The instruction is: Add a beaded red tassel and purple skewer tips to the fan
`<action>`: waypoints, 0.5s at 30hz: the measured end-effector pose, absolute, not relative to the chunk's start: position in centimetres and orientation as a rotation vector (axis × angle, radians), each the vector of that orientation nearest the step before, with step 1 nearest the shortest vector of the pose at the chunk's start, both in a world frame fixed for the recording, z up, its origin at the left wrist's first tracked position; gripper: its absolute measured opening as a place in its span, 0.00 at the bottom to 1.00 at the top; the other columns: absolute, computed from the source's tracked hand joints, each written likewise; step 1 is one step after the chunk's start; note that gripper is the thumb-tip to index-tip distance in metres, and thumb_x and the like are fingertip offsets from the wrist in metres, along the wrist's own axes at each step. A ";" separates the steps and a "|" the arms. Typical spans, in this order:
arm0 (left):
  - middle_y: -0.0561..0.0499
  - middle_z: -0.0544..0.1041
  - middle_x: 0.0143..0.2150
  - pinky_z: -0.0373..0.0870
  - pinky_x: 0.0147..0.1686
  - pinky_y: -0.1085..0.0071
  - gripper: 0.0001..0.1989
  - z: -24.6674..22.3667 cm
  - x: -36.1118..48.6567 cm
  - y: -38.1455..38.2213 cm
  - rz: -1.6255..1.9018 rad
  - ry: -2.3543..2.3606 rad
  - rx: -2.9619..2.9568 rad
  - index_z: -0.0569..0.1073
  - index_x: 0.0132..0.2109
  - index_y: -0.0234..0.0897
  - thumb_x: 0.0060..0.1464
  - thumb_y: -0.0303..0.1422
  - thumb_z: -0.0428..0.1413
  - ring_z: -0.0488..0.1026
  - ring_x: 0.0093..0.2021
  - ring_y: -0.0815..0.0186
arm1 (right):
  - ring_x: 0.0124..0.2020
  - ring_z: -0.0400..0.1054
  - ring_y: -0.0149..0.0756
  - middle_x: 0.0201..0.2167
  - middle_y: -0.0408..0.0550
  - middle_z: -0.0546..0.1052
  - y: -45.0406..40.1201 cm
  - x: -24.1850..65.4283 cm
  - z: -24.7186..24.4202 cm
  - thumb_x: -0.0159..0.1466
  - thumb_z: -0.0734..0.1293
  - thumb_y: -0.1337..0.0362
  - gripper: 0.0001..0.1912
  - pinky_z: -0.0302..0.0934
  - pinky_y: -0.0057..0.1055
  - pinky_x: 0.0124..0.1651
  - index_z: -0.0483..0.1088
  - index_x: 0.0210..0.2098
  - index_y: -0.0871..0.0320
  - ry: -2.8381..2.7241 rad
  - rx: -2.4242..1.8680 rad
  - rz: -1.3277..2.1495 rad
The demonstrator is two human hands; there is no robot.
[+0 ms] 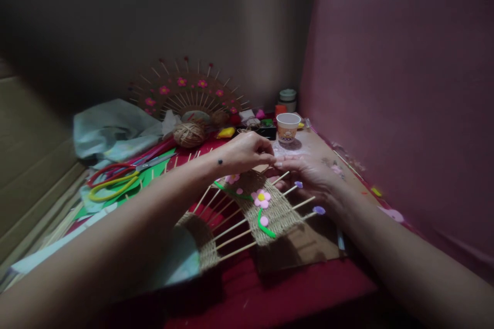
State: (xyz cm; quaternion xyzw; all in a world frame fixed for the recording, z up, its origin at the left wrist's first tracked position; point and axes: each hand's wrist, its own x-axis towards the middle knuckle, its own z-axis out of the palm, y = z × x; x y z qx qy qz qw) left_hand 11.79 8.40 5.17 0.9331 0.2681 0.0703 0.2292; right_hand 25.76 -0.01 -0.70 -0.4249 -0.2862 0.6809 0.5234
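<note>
A woven twine fan [283, 218] on thin wooden sticks lies tilted before me, bearing a pink flower [261, 198] with a yellow middle and green strips [265, 224]. Purple blobs [318, 210] cap some stick ends. My left hand [249, 151] reaches across the fan's far part, fingertips pinched together; whatever is between them is hidden. At the fan's outer edge is my right hand [311, 172], its fingers closed around the stick ends, partly beneath them. The fingertips of both hands meet there.
A paper cup [287, 128] stands behind my right hand. To the left are scissors [116, 179], a twine ball [189, 134] and crumpled cloth [116, 126]. A second flowered fan [181, 95] leans at the back. A pink wall [405, 87] bounds the right side.
</note>
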 end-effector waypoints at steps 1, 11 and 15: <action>0.53 0.72 0.24 0.55 0.26 0.75 0.09 5.3 11.8 8.2 0.180 0.740 2.569 0.77 0.33 0.33 0.48 0.34 0.56 0.63 0.26 0.71 | 0.19 0.69 0.29 0.24 0.53 0.77 -0.1 25.7 -0.5 0.56 0.62 0.77 0.07 0.66 0.22 0.22 0.72 0.28 0.66 -0.683 -1.017 1.627; 0.53 0.73 0.25 0.53 0.25 0.74 0.07 5.6 12.2 7.3 0.171 0.762 2.740 0.76 0.32 0.34 0.48 0.34 0.57 0.63 0.25 0.71 | 0.18 0.67 0.29 0.20 0.50 0.74 -0.1 25.4 -0.4 0.55 0.62 0.77 0.06 0.65 0.22 0.20 0.70 0.27 0.65 -0.574 -1.027 1.614; 0.52 0.73 0.24 0.53 0.24 0.74 0.07 5.7 12.2 7.0 0.149 0.826 2.729 0.76 0.31 0.34 0.46 0.33 0.56 0.64 0.24 0.71 | 0.18 0.65 0.28 0.19 0.47 0.72 0.0 25.4 -0.6 0.54 0.62 0.77 0.06 0.66 0.22 0.21 0.69 0.28 0.64 -0.556 -1.021 1.621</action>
